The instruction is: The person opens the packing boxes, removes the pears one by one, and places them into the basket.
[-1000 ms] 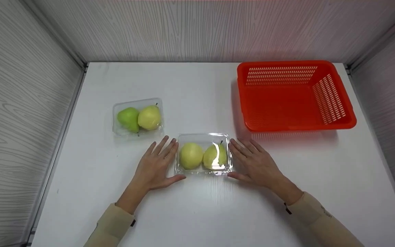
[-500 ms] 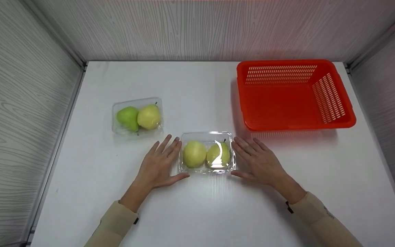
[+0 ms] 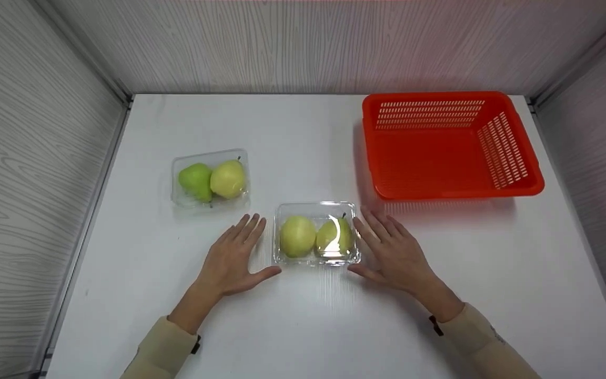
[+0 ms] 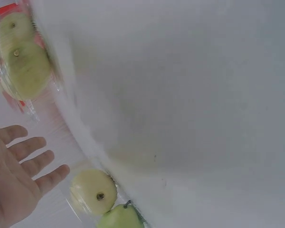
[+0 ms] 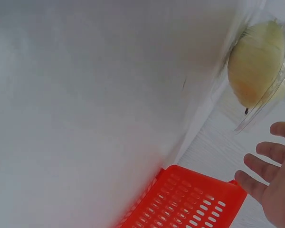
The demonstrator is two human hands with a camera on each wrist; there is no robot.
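A clear plastic box (image 3: pixel 316 209) with two pale green pears, a left one (image 3: pixel 297 237) and a right one (image 3: pixel 334 238), lies on the white table between the hands. My left hand (image 3: pixel 232 266) is spread flat to its left, with a gap between fingers and box. Straight fingers also show on my right hand (image 3: pixel 400 258), close beside the box's right side; whether they touch it I cannot tell. The left wrist view shows the left hand (image 4: pixel 16 175) holding nothing. In the right wrist view the right hand (image 5: pixel 275 175) is apart from the boxed pear (image 5: pixel 256 64).
Farther back on the left sits a second clear box (image 3: pixel 211 158) with a green pear (image 3: pixel 196 180) and a yellow-green pear (image 3: pixel 228 179). A red basket (image 3: pixel 453 196) with slotted walls stands at the back right. Wood-grained panels (image 3: pixel 303 47) enclose the table.
The box between the hands has shifted slightly right since a second ago. My left hand has since drawn back left from it, while the right hand has stayed near its side.
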